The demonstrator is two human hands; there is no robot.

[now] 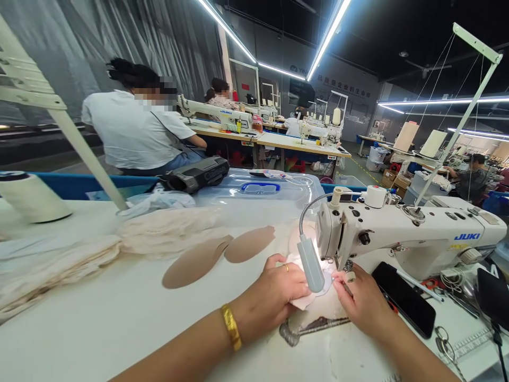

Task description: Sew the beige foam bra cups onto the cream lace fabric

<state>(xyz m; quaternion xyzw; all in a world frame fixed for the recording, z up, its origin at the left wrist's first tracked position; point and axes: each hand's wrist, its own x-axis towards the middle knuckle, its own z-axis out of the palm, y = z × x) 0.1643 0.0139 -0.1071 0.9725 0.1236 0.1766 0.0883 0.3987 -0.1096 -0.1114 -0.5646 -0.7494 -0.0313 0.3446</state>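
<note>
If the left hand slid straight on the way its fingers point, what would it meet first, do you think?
Most likely the lamp head just ahead of the left hand, then the sewing machine at its needle end; depth is hard to judge here.

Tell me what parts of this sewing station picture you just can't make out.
Head view only:
- Needle and presser foot: hidden behind the gooseneck lamp and washed out by its glare.
- Pale fabric piece: mostly covered by the left hand and right hand.
- Phone screen: dark, nothing readable.
- Wall lettering: too small and dim to read.
</note>
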